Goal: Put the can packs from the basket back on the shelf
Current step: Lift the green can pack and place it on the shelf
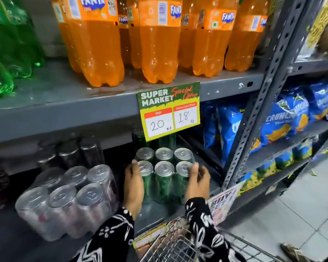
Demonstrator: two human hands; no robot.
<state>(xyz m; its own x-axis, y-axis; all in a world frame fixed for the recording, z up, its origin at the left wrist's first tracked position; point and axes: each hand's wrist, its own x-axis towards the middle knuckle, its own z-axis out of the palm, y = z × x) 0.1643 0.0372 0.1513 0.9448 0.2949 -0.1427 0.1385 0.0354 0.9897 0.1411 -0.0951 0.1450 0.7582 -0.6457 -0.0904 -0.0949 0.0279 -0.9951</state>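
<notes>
Head view: green can pack (164,176) on shelf (64,108), clamped between both hands' fingers (194,168).

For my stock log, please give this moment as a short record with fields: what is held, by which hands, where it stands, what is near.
held item: green can pack, six cans
left hand: grip on the pack's left side
right hand: grip on the pack's right side
place: lower shelf, pack upright
neighbour: silver can pack to its left, tilted
above: price sign, orange bottles
below: wire basket
</notes>
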